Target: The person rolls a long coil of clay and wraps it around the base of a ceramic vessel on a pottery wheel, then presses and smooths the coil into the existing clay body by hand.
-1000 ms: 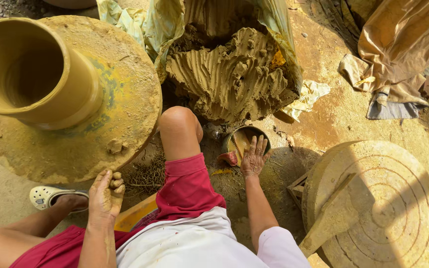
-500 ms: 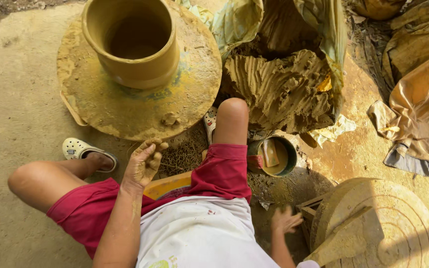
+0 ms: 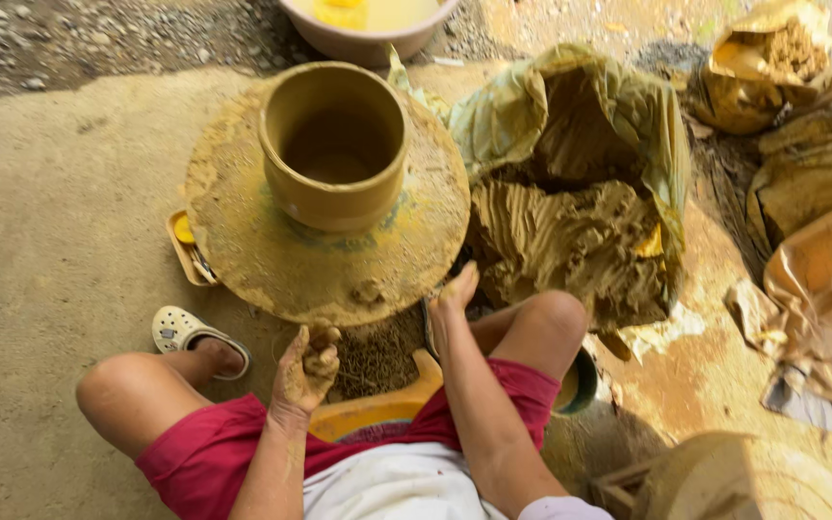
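Observation:
A wet clay pot point(image 3: 334, 144) stands upright on a round, clay-smeared wheel point(image 3: 243, 255) in front of me. My left hand point(image 3: 306, 368), coated in clay, hovers just below the wheel's near edge with its fingers curled around a small lump of clay point(image 3: 322, 352). Past my right knee, my right hand point(image 3: 456, 291) reaches into the gap between the wheel's rim and a big heap of raw clay point(image 3: 560, 241) lying in an opened plastic sack. Its fingers are straight and hold nothing.
I sit on a low yellow stool point(image 3: 368, 414), a white clog point(image 3: 180, 332) on my left foot. A small bucket point(image 3: 580, 385) sits behind my right knee. A basin point(image 3: 368, 39) stands beyond the wheel, a second wheel point(image 3: 753, 481) at lower right, and sacks point(image 3: 820, 241) on the right.
My right hand left the small bucket at my right side and came forward to the wheel's rim beside the clay heap. My left hand stays curled near the wheel. The view swung left.

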